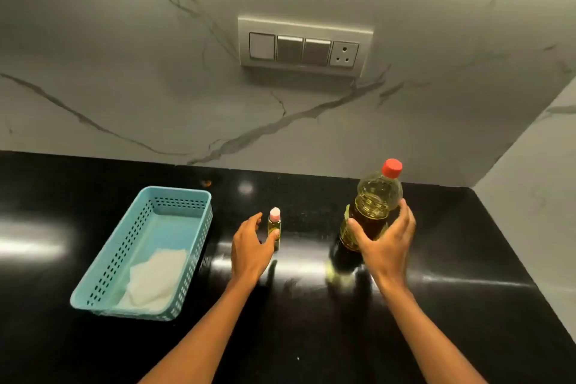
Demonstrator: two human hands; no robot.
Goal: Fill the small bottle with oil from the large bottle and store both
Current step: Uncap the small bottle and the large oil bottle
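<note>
Blue perforated basket point(126, 240) sat at left on the black countertop point(452, 305), white cloth point(152, 282) in its near end. My left hand point(249, 246) was half-curled at the small bottle point(274, 225), which stood capped just right of the basket. Thumb lay on its front and the fingers curved beside it; couldn't tell if the pinch was closed. The large oil bottle point(375, 199), red cap on, was further right. My right hand point(388, 241) wrapped its middle.

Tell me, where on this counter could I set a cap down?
Bare black counter lies between the small bottle and large oil bottle, from the right hand to the side wall, and along the near edge. It's tight between the blue basket and the left hand.
</note>
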